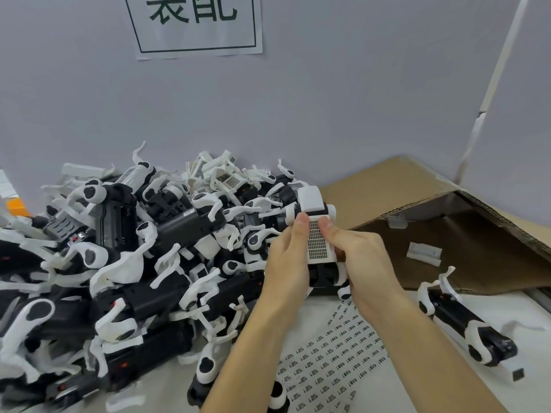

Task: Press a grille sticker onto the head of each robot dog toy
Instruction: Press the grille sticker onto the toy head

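As both hands clasp dog [311,204] steady | L grip [287,257] & R grip [362,263] closed round it, thumbs flanking sticker [317,244] to press flat

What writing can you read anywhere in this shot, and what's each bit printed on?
"装配", tops cut off by the frame edge: paper sign on the wall.
Rows of small printed labels: sticker sheet on the table, too small to read.
White label on a black toy body in the pile: too blurred to read.
Grille sticker on the held toy: grid pattern only, no text.
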Action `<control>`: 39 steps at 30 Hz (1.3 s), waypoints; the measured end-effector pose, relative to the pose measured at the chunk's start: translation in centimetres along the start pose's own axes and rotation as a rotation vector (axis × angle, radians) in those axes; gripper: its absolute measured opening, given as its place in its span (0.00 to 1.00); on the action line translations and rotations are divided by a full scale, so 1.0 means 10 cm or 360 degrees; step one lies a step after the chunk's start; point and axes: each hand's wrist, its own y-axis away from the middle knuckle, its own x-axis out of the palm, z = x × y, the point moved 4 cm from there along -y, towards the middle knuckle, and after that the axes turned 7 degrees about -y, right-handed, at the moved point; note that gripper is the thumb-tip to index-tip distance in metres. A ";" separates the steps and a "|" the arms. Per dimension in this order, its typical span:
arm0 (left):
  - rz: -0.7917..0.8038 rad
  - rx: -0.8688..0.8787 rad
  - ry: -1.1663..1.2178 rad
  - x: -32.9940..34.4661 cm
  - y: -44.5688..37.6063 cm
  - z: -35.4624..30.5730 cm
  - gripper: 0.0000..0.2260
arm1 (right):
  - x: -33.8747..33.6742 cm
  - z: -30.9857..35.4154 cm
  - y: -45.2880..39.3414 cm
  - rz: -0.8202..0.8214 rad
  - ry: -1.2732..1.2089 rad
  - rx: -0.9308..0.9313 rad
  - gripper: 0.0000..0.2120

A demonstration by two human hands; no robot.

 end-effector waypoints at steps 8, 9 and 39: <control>0.0149 -0.0047 0.0277 -0.04 -0.02 -0.02 0.16 | 0.01 0.02 0.00 0.0101 0.0062 -0.0002 0.21; 0.0144 -0.0020 0.0232 -0.05 -0.02 -0.02 0.16 | 0.01 0.02 0.00 0.0043 0.0098 -0.0049 0.24; 0.0536 0.0050 0.0236 -0.10 -0.01 0.01 0.19 | -0.07 0.01 -0.04 0.0230 0.0278 -0.0143 0.16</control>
